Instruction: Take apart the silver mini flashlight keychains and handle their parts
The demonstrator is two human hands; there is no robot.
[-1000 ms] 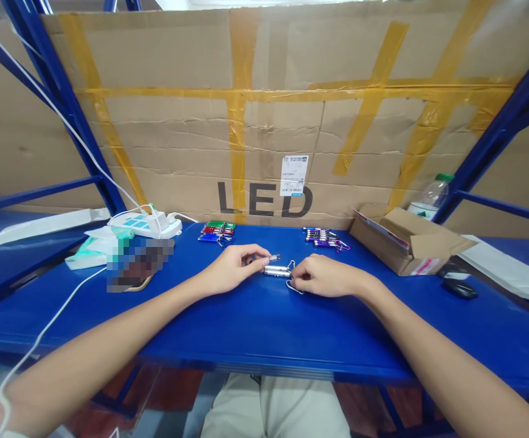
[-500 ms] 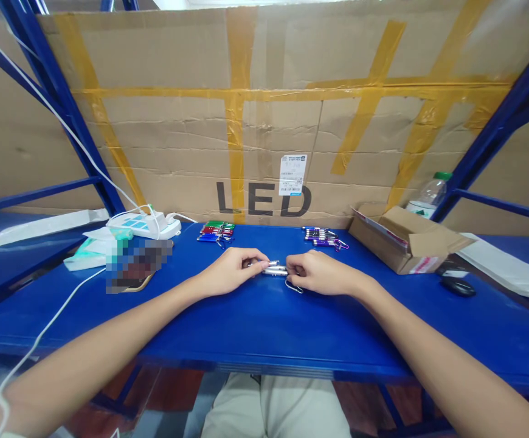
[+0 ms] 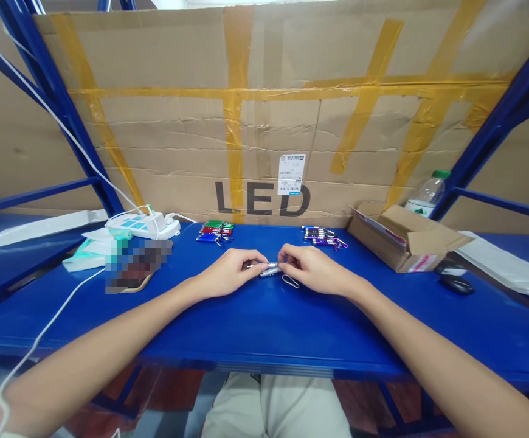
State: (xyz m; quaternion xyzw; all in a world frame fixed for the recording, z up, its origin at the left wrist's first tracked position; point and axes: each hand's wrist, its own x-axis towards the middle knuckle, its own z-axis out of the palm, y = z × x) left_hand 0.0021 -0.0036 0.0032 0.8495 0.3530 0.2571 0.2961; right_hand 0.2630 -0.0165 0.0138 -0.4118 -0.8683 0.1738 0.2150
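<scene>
A small silver keychain flashlight [image 3: 270, 269] lies between my two hands, low over the blue table [image 3: 264, 328]. My left hand [image 3: 230, 272] pinches its left end with closed fingers. My right hand [image 3: 310, 269] grips its right end, fingers curled. A metal clip [image 3: 290, 281] hangs from the flashlight under my right hand. Two groups of similar flashlights lie at the back: a mixed green, red and blue group [image 3: 215, 232] to the left and a purple group [image 3: 321, 236] to the right.
An open cardboard box [image 3: 404, 240] sits at the right, with a plastic bottle [image 3: 422, 196] behind it and a black mouse [image 3: 456, 283] beside it. A white power strip [image 3: 143, 225] and its cable lie at the left. A taped cardboard wall marked LED [image 3: 264, 121] closes the back.
My hands have come closer together. The two silver parts that lay apart between them now sit end to end, and my right hand has shifted left onto the flashlight.
</scene>
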